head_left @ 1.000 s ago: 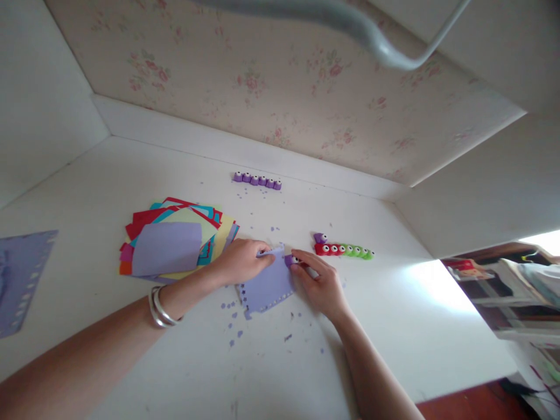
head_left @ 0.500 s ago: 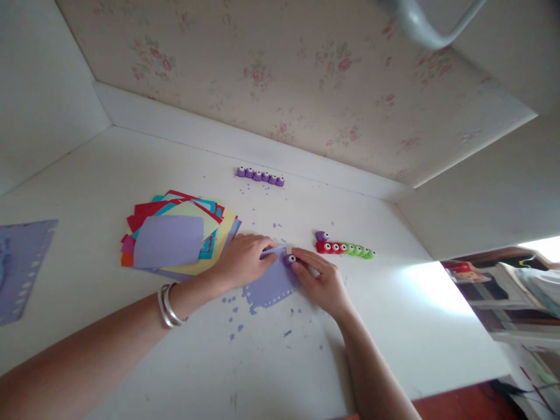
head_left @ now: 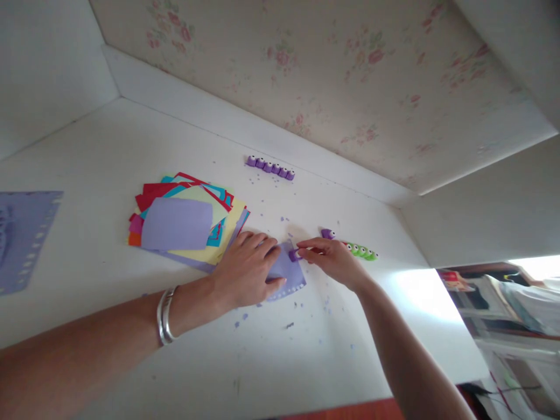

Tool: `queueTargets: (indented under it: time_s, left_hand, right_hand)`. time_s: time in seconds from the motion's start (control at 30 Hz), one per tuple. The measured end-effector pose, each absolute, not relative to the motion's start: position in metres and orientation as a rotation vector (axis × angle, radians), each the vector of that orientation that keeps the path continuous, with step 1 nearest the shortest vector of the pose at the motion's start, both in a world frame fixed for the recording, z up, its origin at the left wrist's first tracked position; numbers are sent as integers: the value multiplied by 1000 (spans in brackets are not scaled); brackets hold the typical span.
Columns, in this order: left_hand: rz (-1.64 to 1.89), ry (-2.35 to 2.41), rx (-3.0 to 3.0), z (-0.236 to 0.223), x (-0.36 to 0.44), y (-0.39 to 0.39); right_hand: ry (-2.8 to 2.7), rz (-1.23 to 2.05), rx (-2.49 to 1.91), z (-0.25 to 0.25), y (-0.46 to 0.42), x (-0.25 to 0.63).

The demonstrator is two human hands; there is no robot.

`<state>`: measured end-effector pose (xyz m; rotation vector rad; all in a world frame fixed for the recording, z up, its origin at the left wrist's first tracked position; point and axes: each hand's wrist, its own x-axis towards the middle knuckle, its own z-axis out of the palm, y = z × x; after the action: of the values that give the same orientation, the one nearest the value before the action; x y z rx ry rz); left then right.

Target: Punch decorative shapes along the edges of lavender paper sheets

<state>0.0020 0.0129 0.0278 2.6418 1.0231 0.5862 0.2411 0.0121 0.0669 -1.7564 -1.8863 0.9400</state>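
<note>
My left hand (head_left: 249,271) lies spread over a small purple sheet of paper (head_left: 289,273), pressing it to the tabletop. Small punched holes run along the sheet's near edge. Between the fingertips of my right hand (head_left: 330,258) is a small purple craft punch (head_left: 294,255), at the paper's right part. Whether the paper sits in its slot I cannot tell. Just beyond that hand stands another purple punch (head_left: 327,234), and a row of green punches (head_left: 361,251) is partly covered by the hand, with a bit of red showing.
A fanned pile of coloured paper (head_left: 177,224) is left of my hands. Several purple punches (head_left: 270,167) line up near the back wall. At far left lies a larger purple sheet (head_left: 32,245) with a punched edge. Purple scraps (head_left: 245,317) are scattered about.
My left hand has flattened onto the paper, which was lifted at its far edge before. The right hand has shifted its grip on the punch, now holding it from the right. The view has tilted.
</note>
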Motion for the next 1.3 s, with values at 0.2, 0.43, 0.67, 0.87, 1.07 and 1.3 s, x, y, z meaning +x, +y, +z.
queueTargets:
  time_s: [0.2,0.43,0.67,0.87,1.07,1.3]
  left_hand:
    - [603,1020,2638,27,1,15]
    - [607,1004,2643,26,0,15]
    - [631,994,2657,25,0,16]
    - [616,992,2652,26,-1,16]
    - [623,993,2646,26,0,15]
    - [607,986,2656,26,0,15]
  right_hand:
    - [-1878,1211,-1770,65,22,250]
    - [-1701,1331,-1806,71,24,241]
    - [-1645,1421,-1914,77,28,236]
    - [-1587,1496,-1950,78,28,235]
    - [-1570,1509,-1947,78,28,234]
    - [-1569,1477,-2002,79,31,230]
